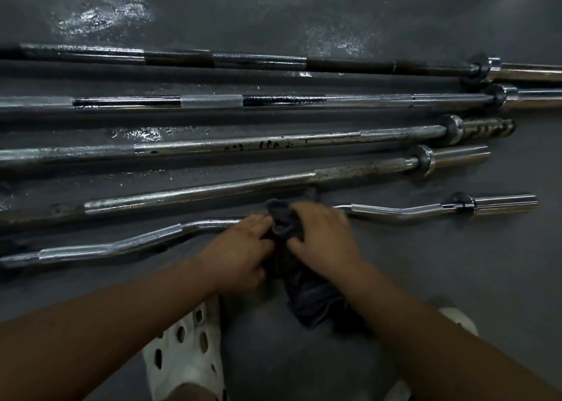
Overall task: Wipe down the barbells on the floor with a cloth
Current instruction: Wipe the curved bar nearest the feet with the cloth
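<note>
Both hands grip the dark cloth [301, 291] over the near curl bar [127, 242]: left hand [240, 248] and right hand [322, 236] fingers curled into its folds.

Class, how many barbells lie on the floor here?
5: farthest bar, second bar, third bar, fourth bar, bent curl bar nearest, under the cloth. Others may lie outside the frame.

The crumpled fabric cloth [307, 297] is dark charcoal grey. The bent steel curl bar [121, 245] is shiny silver with cross-hatched knurled bands. The floor [456, 273] is dark grey; the holed clog [182, 355] is white.
</note>
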{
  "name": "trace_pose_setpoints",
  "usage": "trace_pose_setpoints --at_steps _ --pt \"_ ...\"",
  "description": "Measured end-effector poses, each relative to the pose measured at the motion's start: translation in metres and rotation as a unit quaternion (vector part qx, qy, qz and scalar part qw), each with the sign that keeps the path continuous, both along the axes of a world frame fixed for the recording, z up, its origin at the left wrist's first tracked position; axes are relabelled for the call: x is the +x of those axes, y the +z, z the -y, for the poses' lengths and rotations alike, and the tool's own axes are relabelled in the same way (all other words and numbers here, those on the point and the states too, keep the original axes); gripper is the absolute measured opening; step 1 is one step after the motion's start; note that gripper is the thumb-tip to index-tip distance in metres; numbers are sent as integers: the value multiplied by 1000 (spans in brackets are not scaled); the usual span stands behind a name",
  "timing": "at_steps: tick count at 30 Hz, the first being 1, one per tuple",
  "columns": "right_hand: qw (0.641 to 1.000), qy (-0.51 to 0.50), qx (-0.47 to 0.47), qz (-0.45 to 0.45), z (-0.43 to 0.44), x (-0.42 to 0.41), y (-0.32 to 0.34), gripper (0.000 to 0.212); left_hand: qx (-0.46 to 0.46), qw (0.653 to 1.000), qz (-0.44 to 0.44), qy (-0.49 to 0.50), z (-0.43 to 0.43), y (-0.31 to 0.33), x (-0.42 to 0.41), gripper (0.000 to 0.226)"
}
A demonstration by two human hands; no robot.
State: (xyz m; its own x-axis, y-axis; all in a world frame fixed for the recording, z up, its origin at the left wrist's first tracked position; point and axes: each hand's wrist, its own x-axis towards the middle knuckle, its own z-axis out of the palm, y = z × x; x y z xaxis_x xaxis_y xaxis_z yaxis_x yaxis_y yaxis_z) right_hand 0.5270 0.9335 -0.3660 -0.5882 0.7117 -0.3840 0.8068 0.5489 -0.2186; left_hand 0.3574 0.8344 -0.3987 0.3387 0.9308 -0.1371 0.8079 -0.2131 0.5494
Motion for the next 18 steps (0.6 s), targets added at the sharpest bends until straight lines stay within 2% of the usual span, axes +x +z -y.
trace_pose_setpoints --at_steps 3,5,8,10,12,14,16,18 --pt "985 -125 84 86 -33 19 -3 25 -8 1000 -17 9 4 -3 -1 34" --pt "991 -73 83 80 -19 1 -5 34 -18 1000 -8 5 3 -3 1 36" --pt "998 67 20 0 10 -14 -5 63 -20 1000 14 2 0 3 0 31" --pt "999 40 7 24 -17 4 -3 54 -25 1000 6 2 0 3 -2 31" --pt "992 -62 57 98 -38 21 -6 43 -38 999 -6 7 1 3 -2 34" --pt "988 -57 56 132 -26 10 -7 45 -45 999 -10 9 2 1 -2 37" --pt "998 8 -5 59 4 -13 -3 54 -48 999 0 12 2 0 0 42" --pt "999 15 -41 -4 6 -8 -1 55 -51 999 12 10 1 0 -1 44"
